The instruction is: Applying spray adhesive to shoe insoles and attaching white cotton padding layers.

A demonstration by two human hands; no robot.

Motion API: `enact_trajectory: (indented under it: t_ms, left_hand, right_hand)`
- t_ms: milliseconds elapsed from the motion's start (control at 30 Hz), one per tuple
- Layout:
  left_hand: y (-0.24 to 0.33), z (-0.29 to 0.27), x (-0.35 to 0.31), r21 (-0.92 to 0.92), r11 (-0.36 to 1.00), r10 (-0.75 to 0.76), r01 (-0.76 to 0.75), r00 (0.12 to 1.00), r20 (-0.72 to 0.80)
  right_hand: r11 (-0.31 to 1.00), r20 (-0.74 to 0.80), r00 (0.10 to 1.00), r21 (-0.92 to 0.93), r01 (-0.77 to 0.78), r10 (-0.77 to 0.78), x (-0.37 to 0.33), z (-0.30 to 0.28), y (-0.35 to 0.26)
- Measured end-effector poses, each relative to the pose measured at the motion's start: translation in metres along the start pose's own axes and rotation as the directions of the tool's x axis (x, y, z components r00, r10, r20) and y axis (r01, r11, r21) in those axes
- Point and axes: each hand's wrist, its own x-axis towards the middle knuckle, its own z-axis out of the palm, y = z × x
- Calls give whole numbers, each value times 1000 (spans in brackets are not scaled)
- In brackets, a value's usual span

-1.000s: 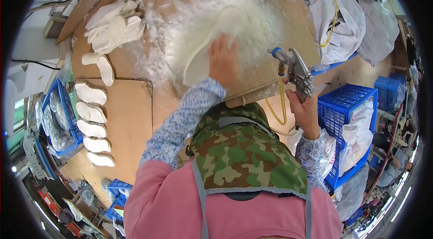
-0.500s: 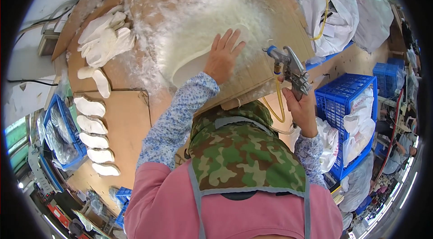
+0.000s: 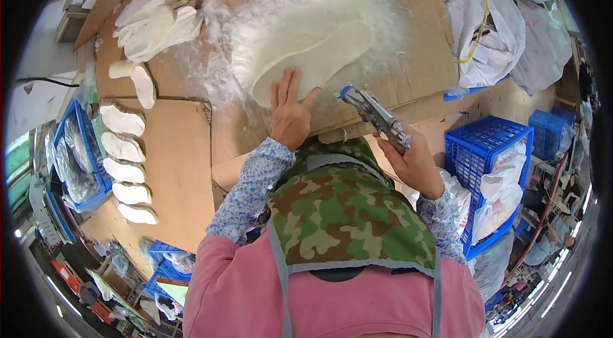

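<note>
A cream-white insole [image 3: 313, 58] lies flat on the fuzz-covered cardboard [image 3: 408, 51]. Fingers spread, my left hand [image 3: 292, 108] rests its fingertips on the insole's near left end. My right hand [image 3: 414, 158] is wrapped round a metal spray gun [image 3: 377, 116] with a blue ring at its nozzle. The gun points up and left, just right of the insole and apart from it. Part of its grip is hidden by the fingers.
Several white insoles [image 3: 121, 145] lie in a column on cardboard at the left, below a loose pile of more insoles [image 3: 156, 25]. Blue crates [image 3: 488, 178] with plastic bags stand at the right. White sacks [image 3: 482, 25] and a yellow hose [image 3: 482, 19] are at the far right.
My left hand has slid down and left along the insole, uncovering its far end. My right hand has brought the spray gun left and lower, tilting it toward the insole.
</note>
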Motion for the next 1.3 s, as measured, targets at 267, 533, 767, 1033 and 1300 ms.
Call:
enact_trajectory:
  t_ms: [267, 533, 767, 1033, 1300]
  left_hand:
    - [-2, -7, 5, -329, 944, -48, -2, 988, -144]
    - [33, 6, 72, -167, 986, -2, -16, 994, -110]
    - [44, 43, 99, 41, 998, 35, -36, 999, 17]
    - [34, 56, 94, 45, 997, 57, -56, 998, -12]
    - [35, 56, 94, 88, 995, 54, -56, 998, 23]
  right_hand:
    - [993, -309, 945, 14, 114, -104, 10, -10, 12]
    - [999, -334, 942, 2, 40, -37, 14, -28, 6]
    - [997, -289, 957, 61, 37, -18, 30, -31, 11]
    - [996, -282, 955, -20, 89, -91, 40, -32, 12]
    - [991, -327, 936, -84, 106, -128, 39, -32, 13]
